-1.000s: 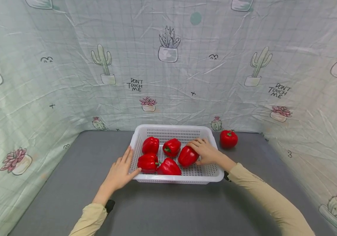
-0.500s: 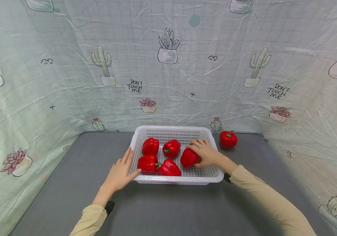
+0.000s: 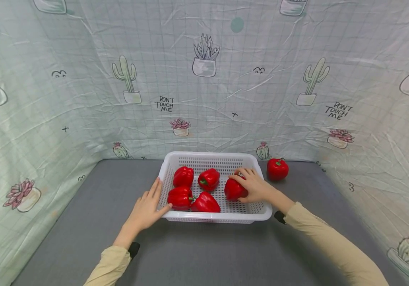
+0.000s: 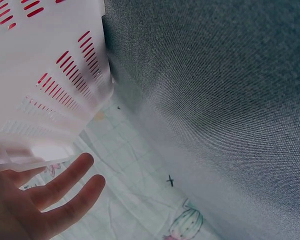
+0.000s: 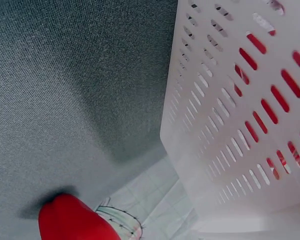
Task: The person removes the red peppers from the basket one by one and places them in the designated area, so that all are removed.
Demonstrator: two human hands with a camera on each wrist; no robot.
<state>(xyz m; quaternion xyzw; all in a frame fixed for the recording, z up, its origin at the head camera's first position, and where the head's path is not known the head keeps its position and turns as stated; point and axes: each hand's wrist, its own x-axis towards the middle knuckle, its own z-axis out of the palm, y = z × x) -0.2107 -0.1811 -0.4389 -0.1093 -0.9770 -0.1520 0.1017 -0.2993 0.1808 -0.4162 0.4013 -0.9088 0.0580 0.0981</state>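
Pepper (image 3: 234,190) lies inside the basket (image 3: 218,216), held within the curled right grip (image 3: 255,187); the outstretched left grip (image 3: 146,208) touches the basket's left end.

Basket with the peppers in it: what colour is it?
White; the basket shows best in the head view.

On my feed I'm looking into a makeshift booth, like a small staged recording corner — wrinkled cloth (image 3: 218,93) printed with potted cacti and "DON'T TOUCH ME" closes off the back and both sides of a grey table (image 3: 204,254), its surface woven-looking up close. Home or lab beyond it — I can't tell.
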